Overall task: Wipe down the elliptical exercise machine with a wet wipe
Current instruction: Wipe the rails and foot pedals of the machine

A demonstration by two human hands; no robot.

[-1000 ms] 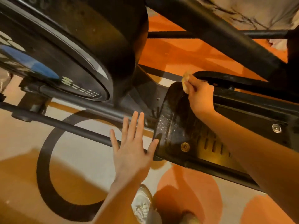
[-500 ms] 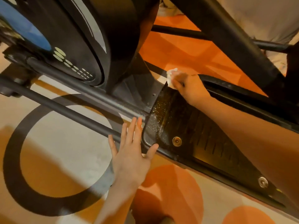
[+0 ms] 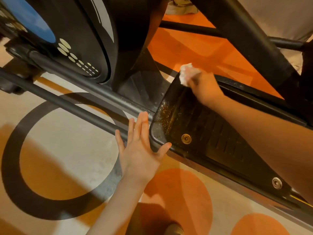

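— At the far top corner of the pedal (image 3: 194,126), what is the right hand (image 3: 205,88) doing?

— It is bunching a white wet wipe (image 3: 185,73) in curled fingers, and the wad is pressing on the pedal's raised front lip. That grip is tight around the wipe; nothing else is in it.

— And the left hand (image 3: 141,150)?

— It is lying flat with fingers straight and spread, holding nothing. The thumb is touching the pedal's near front corner, and the fingers are pointing up toward the black rail (image 3: 81,108) that is running past the flywheel housing (image 3: 81,36).

— Which way is the unwiped part lying from the wipe?

— Mostly toward the person. The pedal's long axis is running from the upper left down to the lower right, under the right forearm. Pale dust specks are showing on the front end, between the wipe and the left thumb, so I am judging that the next stroke needs to be pulling back and down across that speckled patch.

— Which hand is nearer that patch?

— The left is touching just beside it, but the wipe is sitting in the right, at the pedal's far edge.

— Anything else in view?

— A patterned floor (image 3: 67,150) of orange and cream is lying underneath.
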